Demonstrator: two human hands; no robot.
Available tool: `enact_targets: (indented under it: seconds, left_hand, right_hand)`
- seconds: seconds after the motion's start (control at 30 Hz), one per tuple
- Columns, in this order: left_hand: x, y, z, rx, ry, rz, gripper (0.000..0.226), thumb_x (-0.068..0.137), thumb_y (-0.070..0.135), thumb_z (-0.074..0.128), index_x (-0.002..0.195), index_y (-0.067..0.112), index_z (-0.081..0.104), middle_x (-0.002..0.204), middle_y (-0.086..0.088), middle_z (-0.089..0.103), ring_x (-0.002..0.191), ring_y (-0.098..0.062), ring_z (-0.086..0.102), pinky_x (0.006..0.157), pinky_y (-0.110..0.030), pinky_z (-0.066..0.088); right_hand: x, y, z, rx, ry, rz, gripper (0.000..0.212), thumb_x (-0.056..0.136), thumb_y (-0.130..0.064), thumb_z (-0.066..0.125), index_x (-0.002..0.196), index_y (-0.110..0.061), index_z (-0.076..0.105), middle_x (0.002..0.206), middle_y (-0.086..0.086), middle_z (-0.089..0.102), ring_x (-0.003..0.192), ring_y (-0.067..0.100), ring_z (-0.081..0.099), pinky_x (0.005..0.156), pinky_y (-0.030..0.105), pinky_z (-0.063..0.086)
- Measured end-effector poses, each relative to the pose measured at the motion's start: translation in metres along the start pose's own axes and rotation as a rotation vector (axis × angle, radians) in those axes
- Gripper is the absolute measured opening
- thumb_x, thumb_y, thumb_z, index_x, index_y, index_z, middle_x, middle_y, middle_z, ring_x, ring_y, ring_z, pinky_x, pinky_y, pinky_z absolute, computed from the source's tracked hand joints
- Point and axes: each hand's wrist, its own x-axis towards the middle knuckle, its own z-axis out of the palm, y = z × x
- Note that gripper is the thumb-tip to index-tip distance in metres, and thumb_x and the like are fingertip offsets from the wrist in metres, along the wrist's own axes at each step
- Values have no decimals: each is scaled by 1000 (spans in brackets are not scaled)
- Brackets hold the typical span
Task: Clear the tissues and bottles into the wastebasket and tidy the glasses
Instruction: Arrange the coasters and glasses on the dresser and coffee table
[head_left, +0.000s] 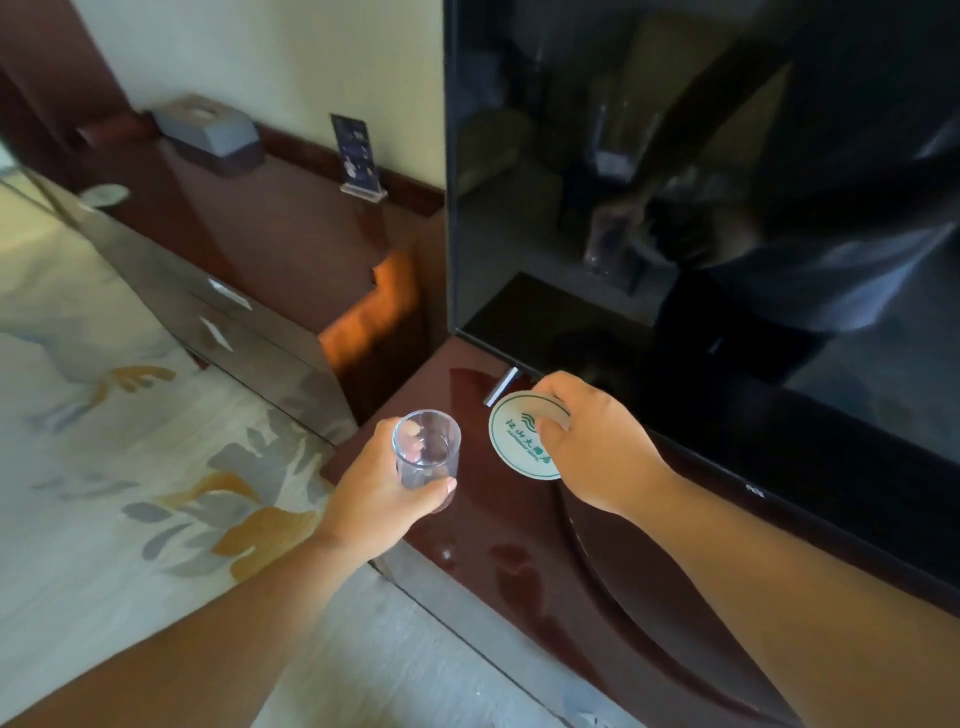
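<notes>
Left hand (384, 488) grips glass (427, 449) over cabinet top (509, 545), near its left corner. Coaster (519, 441) just right of that grip, apart from glass, pinched by right hand (592, 441). TV foot (501, 385) just behind coaster. TV screen (675, 182) behind both grips. Card stand (358, 156), tissue box (208, 132) and second coaster (104, 195) on side desk (270, 223), well behind-left of glass grip. Carpet (104, 415) left of it.

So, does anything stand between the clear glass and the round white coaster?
Nothing lies between them. The right hand pinches the round white coaster, covering part; the left hand holds the clear glass.
</notes>
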Motion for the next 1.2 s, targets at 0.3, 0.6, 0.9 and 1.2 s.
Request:
enact_targets:
  seconds: [0.3, 0.6, 0.9, 1.2]
  left_hand:
    - [-8, 24, -108, 10, 158, 50, 46, 75, 34, 74, 105, 49, 42, 103, 26, 57, 93, 9, 56, 77, -19, 42]
    - [9, -16, -236, 42, 307, 67, 48, 71, 43, 76, 106, 42, 43, 101, 21, 57, 91, 2, 58, 82, -29, 48]
    - [27, -68, -360, 87, 317, 77, 50, 73, 42, 77, 110, 35, 43, 102, 18, 56, 93, -8, 59, 84, -29, 49]
    - [72, -107, -415, 102, 334, 11, 53, 75, 43, 75, 115, 31, 42, 105, 15, 55, 97, -11, 58, 85, -31, 50]
  right_hand:
    - [33, -101, -1, -12, 25, -242, 16, 99, -24, 51, 112, -33, 49, 119, -10, 62, 100, 8, 59, 69, 16, 54]
    - [72, -216, 31, 27, 12, -346, 16, 98, -20, 48, 111, -30, 52, 112, -7, 64, 99, 11, 60, 75, 27, 57]
    - [120, -332, 94, 46, -2, -387, 21, 98, -20, 54, 114, -33, 50, 122, -8, 62, 105, 8, 57, 75, 17, 54]
    - [185, -385, 130, 12, -45, -433, 20, 98, -20, 53, 113, -33, 49, 121, -9, 61, 97, 9, 55, 62, 12, 51]
